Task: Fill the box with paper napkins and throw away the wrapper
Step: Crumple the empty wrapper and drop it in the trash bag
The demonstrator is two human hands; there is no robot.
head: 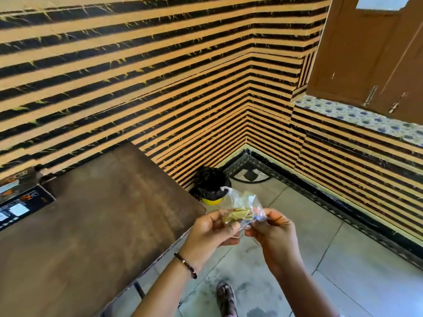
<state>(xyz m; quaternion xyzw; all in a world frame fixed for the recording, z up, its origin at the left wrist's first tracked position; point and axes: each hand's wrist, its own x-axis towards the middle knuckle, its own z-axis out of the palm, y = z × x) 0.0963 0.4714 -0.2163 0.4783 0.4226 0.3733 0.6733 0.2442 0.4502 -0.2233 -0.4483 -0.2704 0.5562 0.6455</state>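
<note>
A crumpled clear plastic wrapper (pixel 240 207) with a yellow-green printed patch is held up between both hands, over the floor just past the table's right corner. My left hand (pixel 212 234) pinches its lower left part. My right hand (pixel 272 234) pinches its lower right part. Beyond the wrapper, on the floor by the striped wall, stands a yellow bin (pixel 211 186) lined with a black bag. A dark printed box (pixel 20 202) lies at the table's far left edge, partly cut off; I cannot tell what is in it.
The brown wooden table (pixel 91 216) fills the lower left. Striped walls meet in a corner behind the bin. A brown window shutter (pixel 366 53) hangs open at the upper right above a tiled sill. My sandalled foot (pixel 225 298) stands on the grey tiled floor.
</note>
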